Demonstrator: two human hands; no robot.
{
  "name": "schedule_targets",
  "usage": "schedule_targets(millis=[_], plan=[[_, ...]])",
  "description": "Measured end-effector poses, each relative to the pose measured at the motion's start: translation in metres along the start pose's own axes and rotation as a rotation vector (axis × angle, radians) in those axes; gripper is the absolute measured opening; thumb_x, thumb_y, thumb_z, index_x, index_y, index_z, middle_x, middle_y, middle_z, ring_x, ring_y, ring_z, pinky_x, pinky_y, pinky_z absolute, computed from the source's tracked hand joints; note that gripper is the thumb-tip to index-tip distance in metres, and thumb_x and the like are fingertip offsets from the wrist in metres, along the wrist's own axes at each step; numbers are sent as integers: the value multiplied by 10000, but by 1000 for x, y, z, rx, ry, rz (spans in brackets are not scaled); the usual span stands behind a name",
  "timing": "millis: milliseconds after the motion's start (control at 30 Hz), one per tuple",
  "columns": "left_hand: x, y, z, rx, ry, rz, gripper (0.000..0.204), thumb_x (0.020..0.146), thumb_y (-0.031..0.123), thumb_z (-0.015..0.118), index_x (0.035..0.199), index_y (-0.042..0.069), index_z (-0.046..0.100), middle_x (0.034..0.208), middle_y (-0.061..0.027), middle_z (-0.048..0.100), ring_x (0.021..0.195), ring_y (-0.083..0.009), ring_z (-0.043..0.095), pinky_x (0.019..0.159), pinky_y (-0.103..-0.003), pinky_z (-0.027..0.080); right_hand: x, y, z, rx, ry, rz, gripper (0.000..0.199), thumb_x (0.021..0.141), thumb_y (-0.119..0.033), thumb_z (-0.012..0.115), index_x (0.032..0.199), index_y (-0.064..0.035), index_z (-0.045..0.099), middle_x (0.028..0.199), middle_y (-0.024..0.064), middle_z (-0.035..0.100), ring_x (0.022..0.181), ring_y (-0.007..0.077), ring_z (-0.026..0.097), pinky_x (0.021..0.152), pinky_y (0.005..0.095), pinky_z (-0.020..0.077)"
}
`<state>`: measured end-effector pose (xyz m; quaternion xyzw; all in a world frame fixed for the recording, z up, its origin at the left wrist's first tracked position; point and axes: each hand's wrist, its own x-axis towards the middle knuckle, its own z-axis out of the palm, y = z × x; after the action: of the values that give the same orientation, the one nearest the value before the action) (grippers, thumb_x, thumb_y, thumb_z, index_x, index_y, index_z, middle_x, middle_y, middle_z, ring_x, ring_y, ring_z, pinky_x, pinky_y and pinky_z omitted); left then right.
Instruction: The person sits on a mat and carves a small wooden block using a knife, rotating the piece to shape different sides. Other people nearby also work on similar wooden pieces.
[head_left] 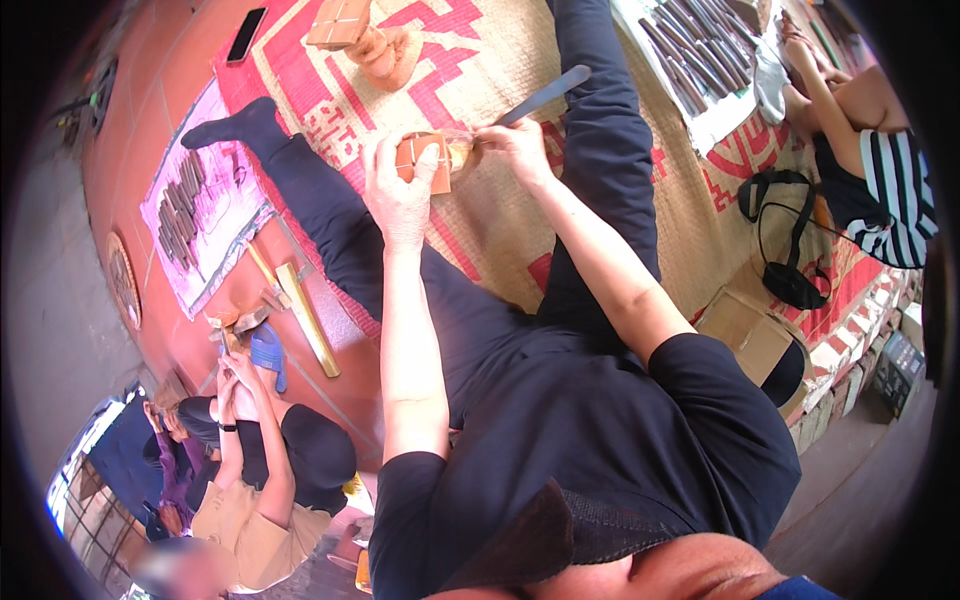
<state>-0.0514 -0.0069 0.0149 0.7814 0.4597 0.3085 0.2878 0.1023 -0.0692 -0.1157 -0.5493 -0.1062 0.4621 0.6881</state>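
Observation:
My left hand (398, 192) grips a small brown wooden block (421, 160) with pale grid lines, held above the woven mat. My right hand (519, 147) holds a long flat grey tool (545, 96) whose near end meets the block at a small pale piece between the hands. Both forearms reach up from my dark shirt. My legs in dark trousers stretch out across the mat on either side of the hands.
A red-and-tan woven mat (480, 60) lies under me. A wooden stand (372, 40) and a phone (246, 34) lie beyond. Dark sticks rest on a pink sheet (200, 215) at left and a white sheet (700, 50) at right. Other people sit at lower left and upper right.

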Motion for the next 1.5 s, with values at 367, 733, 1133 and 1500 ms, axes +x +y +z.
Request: schedule_targets(millis=[367,733,1133,1500], plan=[[0,0,0,-8,0,-2,338,841,295,742,1078,78,638,1060,-83,609,990,-244,625,877,-357,488,-5,0,0,67,-12,20,107,793,-23,693,892,15,710,769,40,678,669,95,594,634,233,455],[0,-3,1,-16,4,25,346,844,302,738,1077,70,634,1063,-86,604,990,-243,620,885,-355,482,-5,4,-7,90,-20,45,35,832,-29,687,859,-8,677,929,104,730,829,131,681,743,256,537],[-2,-4,-1,-18,8,27,345,844,302,735,1072,65,630,1045,-88,599,980,-245,620,876,-353,479,-2,12,-9,104,-19,35,37,824,-20,692,858,-22,679,915,93,731,789,112,674,709,247,548],[0,-2,-2,4,8,10,350,846,317,733,1076,74,631,1043,-86,599,979,-248,617,877,-359,477,-6,2,0,120,-38,45,40,824,-6,690,823,-18,652,902,100,725,757,118,659,691,240,520]])
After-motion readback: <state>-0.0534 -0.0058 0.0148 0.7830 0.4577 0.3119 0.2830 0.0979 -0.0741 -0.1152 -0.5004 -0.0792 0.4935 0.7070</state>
